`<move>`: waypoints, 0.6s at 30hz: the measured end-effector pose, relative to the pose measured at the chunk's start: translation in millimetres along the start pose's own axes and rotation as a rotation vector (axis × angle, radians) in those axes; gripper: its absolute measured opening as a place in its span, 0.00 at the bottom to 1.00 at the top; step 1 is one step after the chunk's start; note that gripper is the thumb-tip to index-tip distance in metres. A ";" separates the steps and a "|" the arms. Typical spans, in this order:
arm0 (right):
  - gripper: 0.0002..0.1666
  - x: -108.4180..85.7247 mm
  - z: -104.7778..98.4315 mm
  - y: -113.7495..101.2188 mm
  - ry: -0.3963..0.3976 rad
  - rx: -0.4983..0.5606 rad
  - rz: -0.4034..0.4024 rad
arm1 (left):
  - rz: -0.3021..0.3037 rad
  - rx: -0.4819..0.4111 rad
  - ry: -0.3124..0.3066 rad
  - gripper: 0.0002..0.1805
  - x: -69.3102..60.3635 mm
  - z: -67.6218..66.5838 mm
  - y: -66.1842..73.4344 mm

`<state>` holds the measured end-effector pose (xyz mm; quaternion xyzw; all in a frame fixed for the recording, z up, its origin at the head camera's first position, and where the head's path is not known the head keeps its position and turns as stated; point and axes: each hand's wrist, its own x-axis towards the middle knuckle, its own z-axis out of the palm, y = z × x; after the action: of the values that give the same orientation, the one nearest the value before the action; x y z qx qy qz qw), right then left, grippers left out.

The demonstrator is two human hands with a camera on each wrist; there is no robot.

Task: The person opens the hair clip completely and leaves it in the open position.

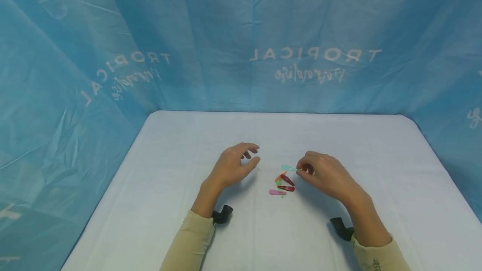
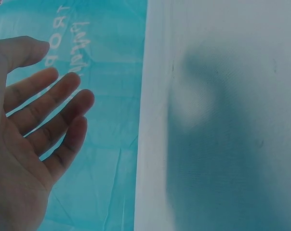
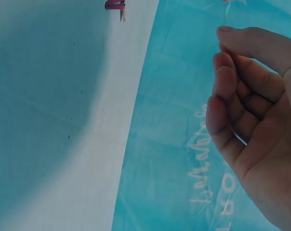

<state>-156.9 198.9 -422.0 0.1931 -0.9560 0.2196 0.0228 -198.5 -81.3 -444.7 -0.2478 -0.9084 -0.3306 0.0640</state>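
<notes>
Between thumb and forefinger, my right hand (image 1: 325, 175) pinches a teal hair clip (image 1: 288, 167); the right wrist view shows the hand (image 3: 256, 110) with the clip's thin end (image 3: 225, 14) at the thumb tip. Just below the held clip in the head view, a small group holds two dark red clips (image 1: 287, 180) (image 1: 286, 188), an orange one (image 1: 279, 177), a pink one (image 1: 277, 192) and some green. To the left of the group my left hand (image 1: 235, 164) is raised with relaxed, bent fingers and holds nothing; its palm (image 2: 30, 144) shows in the left wrist view.
A white cloth covers the table (image 1: 169, 137). Blue curtains (image 1: 211, 53) with mirrored lettering hang behind it and at both sides. Each wrist carries a black camera mount (image 1: 223, 214) (image 1: 342, 229).
</notes>
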 end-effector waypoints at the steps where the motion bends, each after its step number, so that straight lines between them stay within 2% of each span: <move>1: 0.04 0.0 0.3 -0.1 0.006 -0.001 -0.004 | 0.006 0.001 0.003 0.17 0.1 0.4 -0.2; 6: 0.04 0.7 2.4 -1.1 0.026 -0.002 -0.017 | 0.025 0.012 0.010 0.17 0.6 2.7 -0.6; 13: 0.04 2.0 4.4 -4.9 0.054 -0.008 -0.014 | 0.020 0.013 0.003 0.17 0.1 3.7 0.9; 18: 0.05 3.0 5.4 -8.2 0.097 -0.007 -0.019 | 0.047 -0.001 0.008 0.17 0.5 5.0 1.0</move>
<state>-156.4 188.7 -423.1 0.1912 -0.9527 0.2250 0.0718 -198.2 -77.3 -447.9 -0.2677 -0.9019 -0.3304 0.0752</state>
